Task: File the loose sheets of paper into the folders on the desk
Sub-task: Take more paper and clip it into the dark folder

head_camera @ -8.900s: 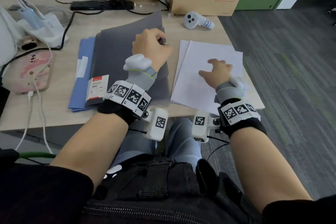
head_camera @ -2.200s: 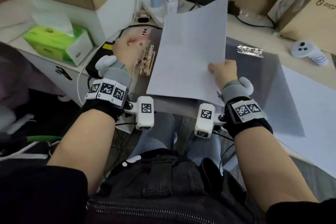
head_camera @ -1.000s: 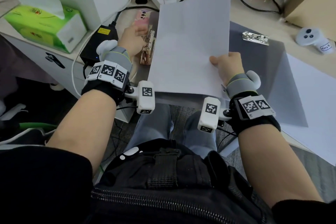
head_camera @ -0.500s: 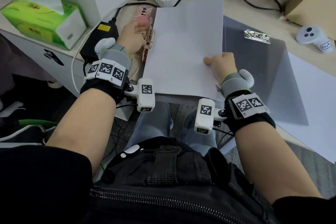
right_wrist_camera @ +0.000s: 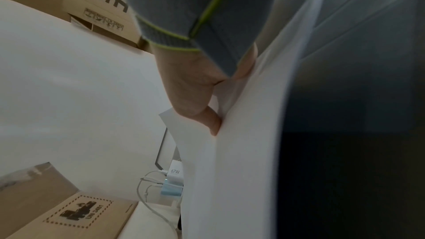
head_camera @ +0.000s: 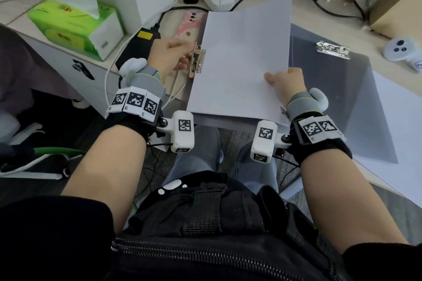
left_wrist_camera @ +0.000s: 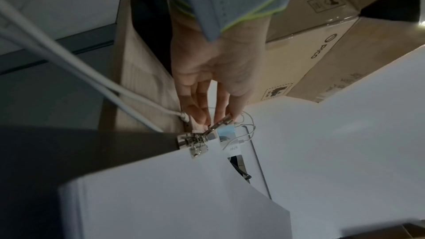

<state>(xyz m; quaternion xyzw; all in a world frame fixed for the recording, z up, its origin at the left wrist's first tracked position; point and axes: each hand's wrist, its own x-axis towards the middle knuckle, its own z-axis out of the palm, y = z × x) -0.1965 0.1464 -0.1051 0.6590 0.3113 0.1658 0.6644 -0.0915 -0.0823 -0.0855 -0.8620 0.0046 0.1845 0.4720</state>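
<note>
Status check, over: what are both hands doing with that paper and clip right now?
Left hand pinches clip lever, lifted. Right hand grips paper edge, sheet at clip on open grey folder. Nothing blocking.

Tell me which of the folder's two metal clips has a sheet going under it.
The left clip, held by the left hand; the other clip lies bare.

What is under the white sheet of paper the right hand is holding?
Beneath the white sheet of paper lies the open dark grey folder, its metal clip showing at the sheet's left edge. The folder's left half is covered, so anything already filed there cannot be seen.
</note>
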